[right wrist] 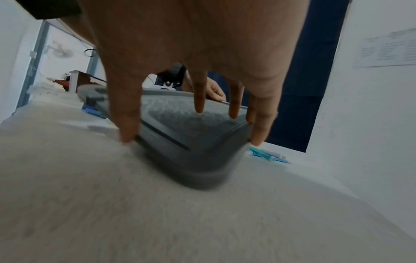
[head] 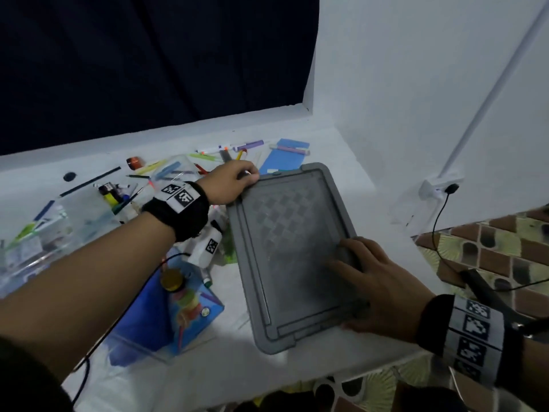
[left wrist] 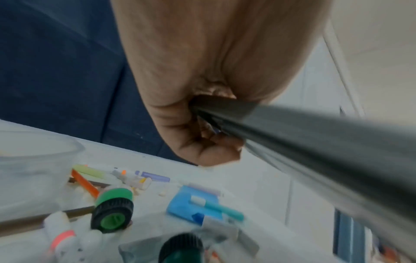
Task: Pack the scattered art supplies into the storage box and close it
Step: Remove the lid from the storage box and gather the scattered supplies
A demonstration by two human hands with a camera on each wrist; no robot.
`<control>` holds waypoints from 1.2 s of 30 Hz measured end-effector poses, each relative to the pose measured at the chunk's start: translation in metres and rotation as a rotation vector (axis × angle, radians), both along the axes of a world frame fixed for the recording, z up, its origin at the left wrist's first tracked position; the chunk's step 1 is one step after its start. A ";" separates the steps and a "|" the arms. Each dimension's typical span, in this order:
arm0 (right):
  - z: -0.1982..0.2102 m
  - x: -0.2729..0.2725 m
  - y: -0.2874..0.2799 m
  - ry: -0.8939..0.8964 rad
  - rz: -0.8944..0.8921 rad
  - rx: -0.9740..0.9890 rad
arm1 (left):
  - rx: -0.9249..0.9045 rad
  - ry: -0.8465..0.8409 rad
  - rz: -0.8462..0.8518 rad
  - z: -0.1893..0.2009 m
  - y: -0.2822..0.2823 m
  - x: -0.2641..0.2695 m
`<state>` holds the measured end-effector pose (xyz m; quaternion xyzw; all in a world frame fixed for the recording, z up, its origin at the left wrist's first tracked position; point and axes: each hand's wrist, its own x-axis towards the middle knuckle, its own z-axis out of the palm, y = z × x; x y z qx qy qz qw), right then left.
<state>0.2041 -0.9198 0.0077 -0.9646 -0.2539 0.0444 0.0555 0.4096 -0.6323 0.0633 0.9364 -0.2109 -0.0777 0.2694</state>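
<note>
I hold a flat grey box lid (head: 291, 248) over the white ledge with both hands. My left hand (head: 246, 176) grips its far left corner, and the left wrist view shows the fingers (left wrist: 213, 147) curled round the lid's rim (left wrist: 326, 146). My right hand (head: 347, 263) lies on the near right corner. There the thumb and little finger straddle the lid's (right wrist: 180, 151) corner, with the other fingertips (right wrist: 199, 108) on top. A clear storage box (head: 83, 215) with several pens inside stands at the left. Markers (head: 246, 145) and a blue pad (head: 285, 157) lie scattered behind the lid.
A white bottle (head: 208, 245), a gold-capped jar (head: 172, 279) and a blue packet (head: 178, 307) lie left of the lid. A dark curtain (head: 148, 69) hangs behind the ledge. The white wall at the right carries a socket (head: 439, 188) with a black cable. The ledge's front edge is close.
</note>
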 end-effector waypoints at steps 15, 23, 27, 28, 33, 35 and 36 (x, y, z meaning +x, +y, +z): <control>0.025 0.076 0.061 0.211 -0.480 1.014 | -0.833 -0.139 0.654 -0.005 0.098 -0.144; 0.024 0.095 0.137 0.268 -0.348 1.148 | -1.052 -0.330 0.966 -0.034 0.134 -0.195; 0.038 0.097 0.173 0.243 -0.287 1.241 | -0.995 -0.355 0.942 -0.012 0.160 -0.218; 0.044 0.097 0.181 0.244 -0.247 1.261 | -0.957 -0.388 0.930 -0.005 0.168 -0.222; 0.069 0.097 0.232 0.126 -0.116 1.116 | -0.921 -0.447 0.969 0.020 0.243 -0.240; 0.082 0.092 0.262 0.142 -0.089 1.139 | -0.911 -0.450 0.972 0.029 0.283 -0.246; 0.088 0.089 0.279 0.163 -0.071 1.173 | -0.884 -0.454 0.967 0.035 0.302 -0.250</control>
